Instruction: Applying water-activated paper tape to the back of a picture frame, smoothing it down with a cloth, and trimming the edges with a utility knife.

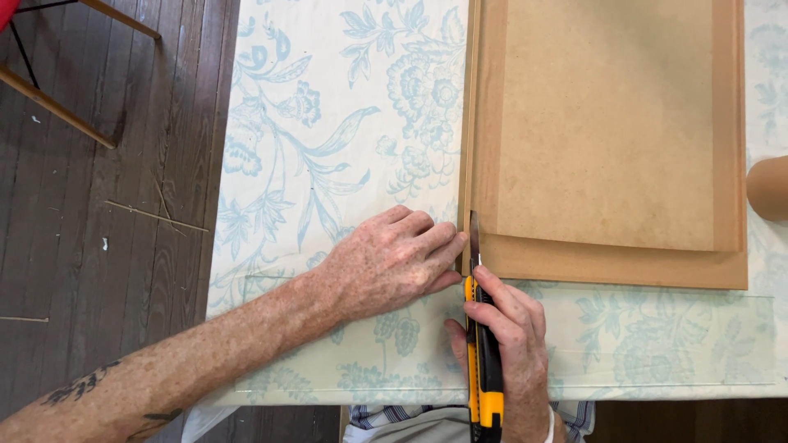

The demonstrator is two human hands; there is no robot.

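Head view | right hand (505, 344) grips utility knife (484, 361) | left hand (394, 262) flat, pressing board strip (468, 123)

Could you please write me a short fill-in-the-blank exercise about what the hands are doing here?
1. The right hand holds a yellow and black ____.
2. The left hand presses flat beside the brown ____ edge.
3. The knife blade points ____ from the person.
4. The tablecloth has a pale blue ____ print.

Missing words: knife; board; away; floral
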